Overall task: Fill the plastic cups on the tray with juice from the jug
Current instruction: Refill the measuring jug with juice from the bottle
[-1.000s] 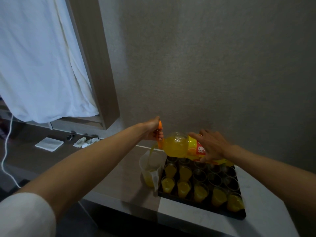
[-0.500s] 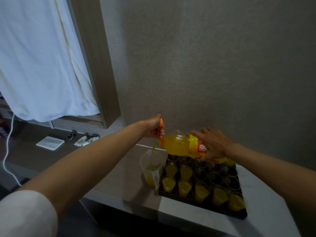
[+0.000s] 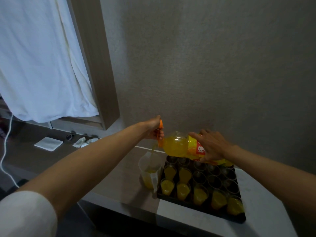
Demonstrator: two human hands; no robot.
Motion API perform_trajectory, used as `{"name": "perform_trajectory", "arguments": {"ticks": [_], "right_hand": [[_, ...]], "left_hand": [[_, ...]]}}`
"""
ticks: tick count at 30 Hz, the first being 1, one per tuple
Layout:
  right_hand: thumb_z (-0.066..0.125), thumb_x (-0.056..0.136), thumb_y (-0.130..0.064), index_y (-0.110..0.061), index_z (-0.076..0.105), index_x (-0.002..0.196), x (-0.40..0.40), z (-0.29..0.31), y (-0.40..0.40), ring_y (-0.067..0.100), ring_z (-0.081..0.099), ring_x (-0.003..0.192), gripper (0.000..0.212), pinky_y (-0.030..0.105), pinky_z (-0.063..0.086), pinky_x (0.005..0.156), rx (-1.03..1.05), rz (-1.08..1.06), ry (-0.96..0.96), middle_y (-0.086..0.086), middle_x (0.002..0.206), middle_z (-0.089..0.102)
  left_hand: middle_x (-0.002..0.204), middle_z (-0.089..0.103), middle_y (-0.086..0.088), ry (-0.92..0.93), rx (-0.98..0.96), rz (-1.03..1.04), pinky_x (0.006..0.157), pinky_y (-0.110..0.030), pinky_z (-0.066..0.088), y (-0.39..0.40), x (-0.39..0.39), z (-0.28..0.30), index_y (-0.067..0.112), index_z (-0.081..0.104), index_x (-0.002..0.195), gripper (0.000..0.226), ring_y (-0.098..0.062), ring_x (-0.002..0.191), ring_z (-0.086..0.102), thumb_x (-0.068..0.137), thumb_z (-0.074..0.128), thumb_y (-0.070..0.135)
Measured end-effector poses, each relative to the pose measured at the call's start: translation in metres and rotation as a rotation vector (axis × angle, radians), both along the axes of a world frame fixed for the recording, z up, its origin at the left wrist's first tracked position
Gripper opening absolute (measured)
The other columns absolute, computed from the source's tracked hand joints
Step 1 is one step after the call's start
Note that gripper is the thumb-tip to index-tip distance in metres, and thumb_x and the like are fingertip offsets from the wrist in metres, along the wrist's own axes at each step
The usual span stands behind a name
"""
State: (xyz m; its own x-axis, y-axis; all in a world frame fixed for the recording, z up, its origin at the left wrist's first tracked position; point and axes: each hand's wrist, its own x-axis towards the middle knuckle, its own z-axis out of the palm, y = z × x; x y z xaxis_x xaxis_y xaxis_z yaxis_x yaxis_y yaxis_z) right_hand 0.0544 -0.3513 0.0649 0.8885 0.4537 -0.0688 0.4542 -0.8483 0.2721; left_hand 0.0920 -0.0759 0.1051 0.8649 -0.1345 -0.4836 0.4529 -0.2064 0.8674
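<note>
Jug (image 3: pixel 150 171) beside tray (image 3: pixel 196 201), refilling from bottle (image 3: pixel 177 147). Right hand (image 3: pixel 213 146) clamps bottle; left hand (image 3: pixel 153 128) pinches orange cap (image 3: pixel 160 124). Seven cups (image 3: pixel 183 189) filled; the other visible cups look empty.

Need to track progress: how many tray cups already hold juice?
7 cups: five across the near row, two at the second row's left. The bottle may hide others.
</note>
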Motion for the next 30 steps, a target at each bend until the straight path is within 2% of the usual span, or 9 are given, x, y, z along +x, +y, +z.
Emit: {"name": "perform_trajectory", "arguments": {"ticks": [12, 30], "right_hand": [[0.075, 0.062, -0.081, -0.036, 0.006, 0.159, 0.0013, -0.0045, 0.0023, 0.027, 0.053, 0.116, 0.127, 0.036, 0.046, 0.082, 0.004, 0.009, -0.002, 0.009, 0.137, 0.049], [0.075, 0.063, -0.08, -0.036, 0.003, 0.16, 0.0021, 0.0013, 0.0055, 0.027, 0.05, 0.121, 0.129, 0.041, 0.05, 0.09, 0.002, 0.007, 0.014, 0.009, 0.141, 0.047]], "left_hand": [[0.074, 0.045, -0.012, -0.002, -0.005, 0.015, 0.062, -0.032, 0.048, 0.0004, 0.0021, -0.0049, 0.012, 0.042, 0.079, 0.053, -0.022, 0.065, 0.048, 0.11, 0.017, 0.048], [0.075, 0.045, -0.01, -0.003, -0.004, -0.01, 0.061, -0.032, 0.049, 0.006, 0.0067, -0.0048, 0.012, 0.042, 0.083, 0.052, -0.021, 0.065, 0.049, 0.109, 0.018, 0.05]]}}
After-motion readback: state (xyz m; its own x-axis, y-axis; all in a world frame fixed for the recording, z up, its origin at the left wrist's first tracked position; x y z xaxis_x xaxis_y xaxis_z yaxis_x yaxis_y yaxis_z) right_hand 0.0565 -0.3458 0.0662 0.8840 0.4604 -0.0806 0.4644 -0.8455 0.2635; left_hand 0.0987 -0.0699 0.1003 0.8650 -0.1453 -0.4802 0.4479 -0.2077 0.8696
